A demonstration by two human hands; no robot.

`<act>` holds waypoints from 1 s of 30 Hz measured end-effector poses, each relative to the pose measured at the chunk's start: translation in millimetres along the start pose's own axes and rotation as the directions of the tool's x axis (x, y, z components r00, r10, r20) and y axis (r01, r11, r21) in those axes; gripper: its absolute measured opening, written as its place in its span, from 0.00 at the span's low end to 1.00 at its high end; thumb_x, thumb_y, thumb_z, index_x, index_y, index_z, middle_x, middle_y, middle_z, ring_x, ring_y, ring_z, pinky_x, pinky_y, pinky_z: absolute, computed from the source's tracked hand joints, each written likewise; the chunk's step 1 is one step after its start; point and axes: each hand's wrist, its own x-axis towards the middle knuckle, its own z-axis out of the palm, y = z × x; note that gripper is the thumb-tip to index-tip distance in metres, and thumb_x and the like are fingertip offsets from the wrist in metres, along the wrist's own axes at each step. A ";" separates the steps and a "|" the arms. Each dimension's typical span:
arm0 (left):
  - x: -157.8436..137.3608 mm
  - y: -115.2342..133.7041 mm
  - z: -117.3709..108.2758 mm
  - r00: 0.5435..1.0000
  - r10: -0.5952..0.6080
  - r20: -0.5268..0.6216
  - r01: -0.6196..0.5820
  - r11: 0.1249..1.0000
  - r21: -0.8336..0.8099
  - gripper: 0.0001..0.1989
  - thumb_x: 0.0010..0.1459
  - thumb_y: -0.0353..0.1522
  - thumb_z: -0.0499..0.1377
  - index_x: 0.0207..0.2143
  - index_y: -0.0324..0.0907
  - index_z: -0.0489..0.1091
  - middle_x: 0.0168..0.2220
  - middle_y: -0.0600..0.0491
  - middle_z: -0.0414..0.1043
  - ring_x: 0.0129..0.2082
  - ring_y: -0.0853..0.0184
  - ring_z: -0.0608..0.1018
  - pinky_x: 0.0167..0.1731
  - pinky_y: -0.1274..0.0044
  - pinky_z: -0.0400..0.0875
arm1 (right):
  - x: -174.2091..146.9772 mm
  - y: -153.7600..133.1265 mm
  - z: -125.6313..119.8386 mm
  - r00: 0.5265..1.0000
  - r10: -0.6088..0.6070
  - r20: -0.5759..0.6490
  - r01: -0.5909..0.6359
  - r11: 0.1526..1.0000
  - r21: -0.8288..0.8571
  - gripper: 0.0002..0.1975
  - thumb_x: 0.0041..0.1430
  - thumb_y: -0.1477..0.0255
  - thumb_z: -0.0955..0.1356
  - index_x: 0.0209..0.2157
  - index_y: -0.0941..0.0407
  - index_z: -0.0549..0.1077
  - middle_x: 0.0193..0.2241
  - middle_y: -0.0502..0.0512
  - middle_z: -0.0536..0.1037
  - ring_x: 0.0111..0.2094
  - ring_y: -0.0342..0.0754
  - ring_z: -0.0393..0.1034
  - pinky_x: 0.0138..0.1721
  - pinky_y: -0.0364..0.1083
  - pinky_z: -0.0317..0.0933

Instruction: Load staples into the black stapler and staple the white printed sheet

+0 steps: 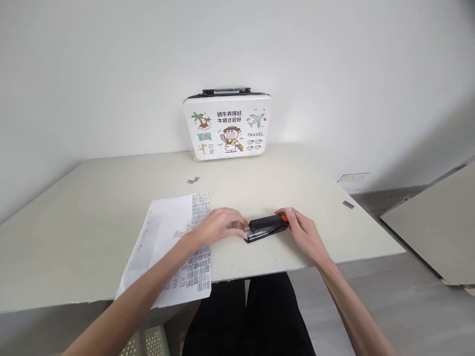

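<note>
Stapler (267, 226), long axis near-sideways, mouth leftward — right hand (303, 231) closed on rear, left hand (221, 225) half-open at mouth

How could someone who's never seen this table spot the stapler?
Find the pale table with the white cartoon-printed case standing at its back. Come toward the near edge, right of the paper, and look between the left hand and the right hand for the stapler. It's long and black with an orange patch by the right hand, unlike the small grey strips.
</note>
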 end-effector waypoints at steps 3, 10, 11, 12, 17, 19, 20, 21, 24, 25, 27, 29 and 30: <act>11.3 -1.6 5.2 1.000 0.022 0.002 -0.022 1.000 0.020 0.15 0.65 0.48 0.63 0.39 0.47 0.80 0.41 0.53 0.81 0.38 0.62 0.80 0.36 0.73 0.70 | -0.3 0.2 -2.0 0.999 -0.025 0.034 0.027 0.998 -0.056 0.31 0.72 0.46 0.55 0.47 0.49 0.81 0.40 0.55 0.84 0.40 0.55 0.75 0.42 0.49 0.66; 15.2 -7.6 7.6 0.997 0.069 0.018 -0.068 0.996 -0.056 0.12 0.64 0.45 0.65 0.37 0.48 0.81 0.43 0.54 0.81 0.40 0.62 0.81 0.40 0.74 0.70 | -0.5 -1.8 -4.7 0.989 -0.068 0.131 0.080 0.993 -0.090 0.32 0.72 0.46 0.55 0.48 0.51 0.80 0.40 0.55 0.84 0.41 0.56 0.74 0.42 0.49 0.64; 16.8 -7.3 7.3 0.997 0.075 0.025 -0.073 0.995 -0.062 0.12 0.64 0.45 0.66 0.36 0.48 0.81 0.43 0.54 0.81 0.40 0.62 0.81 0.39 0.74 0.70 | -0.5 -2.0 -4.5 0.988 -0.074 0.138 0.087 0.992 -0.092 0.31 0.72 0.46 0.55 0.49 0.51 0.80 0.40 0.55 0.84 0.41 0.56 0.74 0.42 0.49 0.64; 18.7 -6.8 7.0 0.996 0.078 0.030 -0.076 0.995 -0.064 0.12 0.64 0.45 0.66 0.36 0.49 0.81 0.43 0.54 0.81 0.40 0.63 0.81 0.39 0.74 0.70 | -0.5 -2.3 -4.2 0.986 -0.081 0.143 0.094 0.991 -0.094 0.31 0.72 0.46 0.55 0.49 0.51 0.80 0.39 0.54 0.84 0.41 0.55 0.73 0.42 0.49 0.64; 17.3 1.9 3.3 0.999 0.019 0.025 -0.020 0.999 0.041 0.13 0.63 0.47 0.66 0.40 0.48 0.80 0.42 0.54 0.81 0.37 0.63 0.80 0.35 0.73 0.70 | -2.2 -2.4 -1.8 0.988 -0.087 0.129 0.098 0.992 -0.081 0.31 0.73 0.47 0.55 0.48 0.51 0.81 0.40 0.54 0.83 0.40 0.54 0.74 0.41 0.48 0.64; 1.1 8.5 -2.0 0.999 -0.028 -0.017 0.030 0.992 0.120 0.16 0.63 0.47 0.66 0.46 0.48 0.79 0.43 0.53 0.81 0.39 0.60 0.81 0.38 0.72 0.71 | -3.1 -1.6 -0.8 0.991 -0.063 0.119 0.073 0.994 -0.084 0.31 0.73 0.47 0.55 0.49 0.51 0.80 0.39 0.54 0.83 0.38 0.53 0.73 0.39 0.48 0.64; -11.9 12.3 -5.6 0.998 -0.052 -0.047 0.059 0.986 0.154 0.16 0.65 0.47 0.65 0.49 0.49 0.78 0.45 0.53 0.81 0.42 0.59 0.81 0.41 0.70 0.72 | -3.4 -1.1 -0.5 0.991 -0.054 0.120 0.064 0.994 -0.086 0.31 0.72 0.46 0.55 0.49 0.51 0.80 0.38 0.54 0.83 0.36 0.53 0.72 0.38 0.48 0.64; -28.0 16.1 -9.6 0.994 -0.075 -0.080 0.088 0.979 0.181 0.16 0.66 0.47 0.63 0.51 0.50 0.77 0.47 0.52 0.80 0.46 0.58 0.80 0.46 0.68 0.73 | -3.5 -0.7 -0.3 0.991 -0.050 0.125 0.062 0.994 -0.087 0.31 0.72 0.46 0.56 0.49 0.51 0.80 0.37 0.54 0.83 0.36 0.53 0.72 0.37 0.48 0.63; -87.7 26.0 -18.6 0.960 -0.244 -0.135 0.268 0.940 0.213 0.19 0.69 0.49 0.58 0.58 0.54 0.72 0.59 0.53 0.75 0.58 0.56 0.76 0.56 0.64 0.71 | -3.6 -0.2 -0.6 0.985 -0.071 0.158 0.083 0.994 -0.072 0.30 0.72 0.46 0.57 0.49 0.51 0.80 0.38 0.54 0.83 0.39 0.53 0.73 0.38 0.47 0.64; -108.0 28.2 -18.8 0.944 -0.303 -0.132 0.326 0.918 0.226 0.22 0.68 0.51 0.58 0.61 0.56 0.69 0.63 0.53 0.71 0.62 0.55 0.73 0.59 0.62 0.71 | -3.6 -0.4 -0.9 0.983 -0.080 0.166 0.092 0.994 -0.066 0.29 0.72 0.47 0.57 0.48 0.51 0.80 0.38 0.54 0.82 0.40 0.54 0.73 0.39 0.47 0.64; -142.7 30.8 -13.0 0.924 -0.368 -0.106 0.383 0.883 0.271 0.35 0.62 0.56 0.61 0.68 0.58 0.61 0.71 0.53 0.60 0.69 0.50 0.65 0.63 0.58 0.67 | -4.0 -1.0 -1.3 0.980 -0.088 0.176 0.100 0.993 -0.061 0.29 0.72 0.47 0.57 0.46 0.51 0.80 0.38 0.54 0.82 0.42 0.54 0.74 0.40 0.47 0.64; -164.6 32.1 -0.1 0.923 -0.372 -0.100 0.383 0.858 0.342 0.52 0.53 0.61 0.65 0.74 0.59 0.50 0.76 0.53 0.47 0.74 0.43 0.53 0.67 0.51 0.61 | -4.8 -1.6 -1.5 0.978 -0.087 0.188 0.100 0.993 -0.061 0.28 0.72 0.48 0.58 0.44 0.51 0.80 0.36 0.54 0.82 0.43 0.55 0.74 0.41 0.48 0.65; -170.1 32.6 7.4 0.925 -0.364 -0.109 0.378 0.847 0.374 0.56 0.52 0.62 0.66 0.75 0.59 0.44 0.77 0.53 0.43 0.75 0.42 0.49 0.68 0.49 0.57 | -5.3 -1.7 -1.4 0.977 -0.085 0.193 0.099 0.993 -0.063 0.27 0.72 0.48 0.58 0.43 0.51 0.80 0.35 0.54 0.81 0.42 0.55 0.73 0.41 0.48 0.65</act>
